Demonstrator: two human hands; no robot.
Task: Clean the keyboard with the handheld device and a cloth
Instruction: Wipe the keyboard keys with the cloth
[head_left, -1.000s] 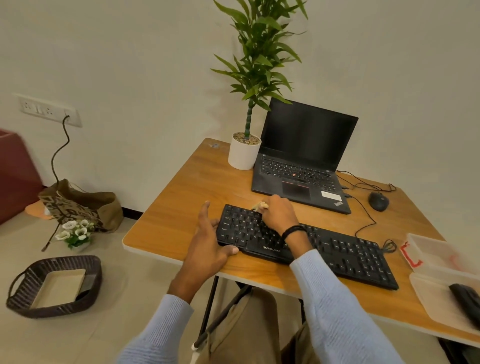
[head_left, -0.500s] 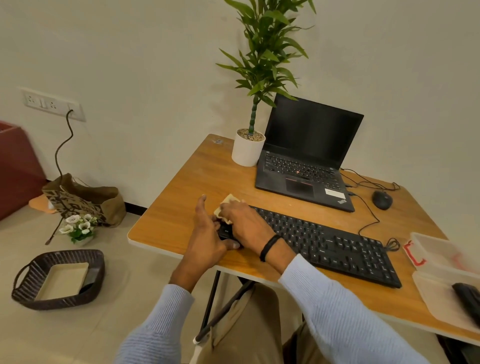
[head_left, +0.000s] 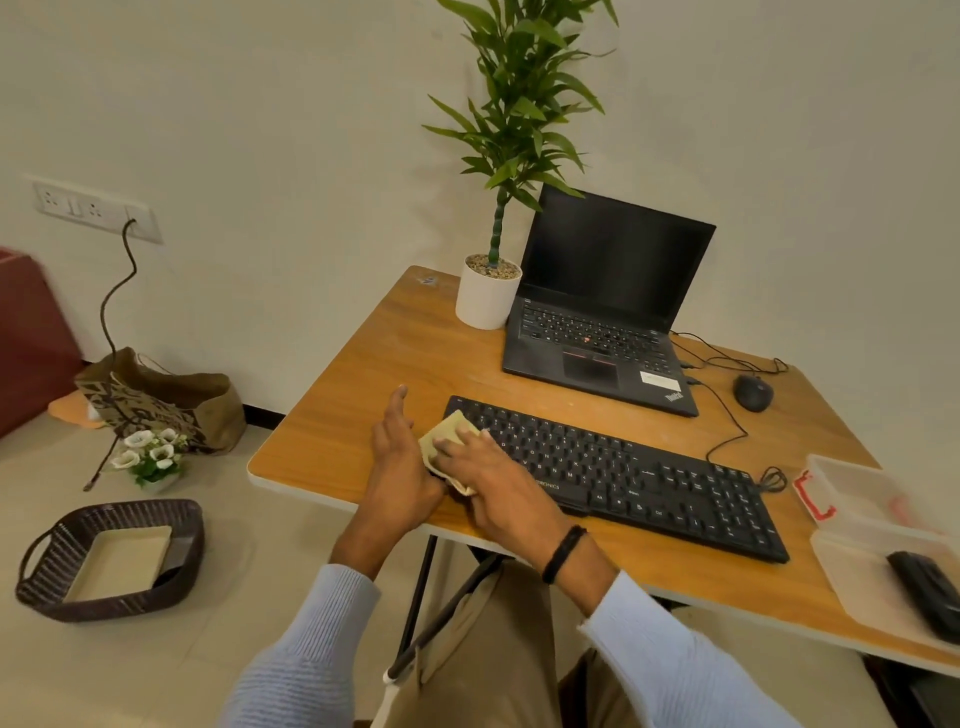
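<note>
Step in hand: cloth wipe, at the left end of the keyboard (head_left: 649, 478). The keyboard lies along the near edge of the desk (head_left: 343, 410), angled a bit, w/ its cable running off the right end.

The right hand (head_left: 498, 483) lies flat on the cloth (head_left: 441, 441), fingers spread and approx straight, pressing it down onto the leftmost keys. No pinch visible, and the thumb side is hidden, so can't rule one out. The cloth is pale yellow-green and bunched; one corner pokes out past the fingertips, another bit hangs under the palm.

The left hand (head_left: 402, 467) stands edge-on just beside the keyboard's left end, fingers straight and relaxed, holding nothing. It looks like it braces the end so the board doesn't slide; actual contact is hidden behind the cloth.

A black item (head_left: 924, 592), prob the handheld device, sits in a clear tray (head_left: 852, 566) at the far right of the desk, well apart from both hands.

Progress guess: the wipe is at one end, and most of the key rows to the right are uncovered.

Next move needs: light even pressure, sweeping right along the rows w/ the brace kept on the left end. Risks are the cloth snagging on keycaps or the board skidding toward the desk edge.
</note>
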